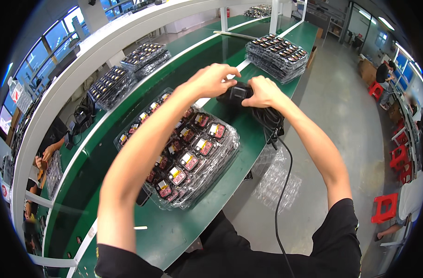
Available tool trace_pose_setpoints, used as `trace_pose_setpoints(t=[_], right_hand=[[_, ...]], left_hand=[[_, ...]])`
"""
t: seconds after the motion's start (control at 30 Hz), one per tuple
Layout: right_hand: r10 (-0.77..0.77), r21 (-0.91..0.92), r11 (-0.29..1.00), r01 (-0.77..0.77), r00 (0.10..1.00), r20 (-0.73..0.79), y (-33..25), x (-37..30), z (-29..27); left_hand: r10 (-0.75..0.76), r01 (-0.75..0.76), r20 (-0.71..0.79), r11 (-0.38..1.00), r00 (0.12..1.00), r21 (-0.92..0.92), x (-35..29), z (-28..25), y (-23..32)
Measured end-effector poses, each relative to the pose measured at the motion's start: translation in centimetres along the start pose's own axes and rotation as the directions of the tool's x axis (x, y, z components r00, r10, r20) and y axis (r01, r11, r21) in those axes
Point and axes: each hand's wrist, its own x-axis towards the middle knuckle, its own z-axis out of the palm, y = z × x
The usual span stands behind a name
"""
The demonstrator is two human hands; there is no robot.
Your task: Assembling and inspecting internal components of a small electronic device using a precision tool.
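Over the green bench, a black box-shaped device (239, 93) sits between my two hands. My right hand (265, 92) grips its right side, thumb and fingers closed against it. My left hand (214, 81) hovers at the device's upper left, fingers bent but apart; whether a fingertip touches it is unclear. A coiled black cable (269, 119) hangs below my right hand, and one strand runs down towards my body. Beneath my left forearm lies a stack of clear plastic trays (230, 153) filled with small black units with pink, yellow and white faces.
More tray stacks stand on the bench at the far right (277, 55) and beyond the green channel (144, 58). A white frame rail (128, 28) arches across the far side. Clear plastic trays (278, 183) lie low beside the bench. Red stools (385, 207) and seated people line the right.
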Motion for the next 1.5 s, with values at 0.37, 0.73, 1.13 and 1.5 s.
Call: trace_pose_setpoints(t=[0.37, 0.73, 1.13, 1.5], right_hand=[[0.125, -0.111, 0.989, -0.102, 0.965, 0.231, 1.4, 4.6, -0.5], [0.213, -0.291, 0.949, -0.124, 0.931, 0.298, -2.3, 4.2, 0.2], [0.097, -0.104, 0.991, -0.09, 0.993, 0.068, 1.2, 3.6, -0.3], [0.006, 0.024, 1.0, -0.008, 0.999, 0.053, 3.2, 3.2, -2.0]], left_hand=[[-0.117, 0.141, 0.117, 0.965, 0.986, -0.222, -23.6, -8.5, 19.3], [-0.458, 0.375, 0.064, 0.63, 0.887, -0.681, -32.5, 3.1, 24.6], [-0.498, 0.223, -0.028, 0.436, 0.867, -0.872, -27.7, 13.5, 23.6], [-0.652, 0.268, -0.661, 0.757, 0.373, -0.596, -35.3, 11.1, 23.7]])
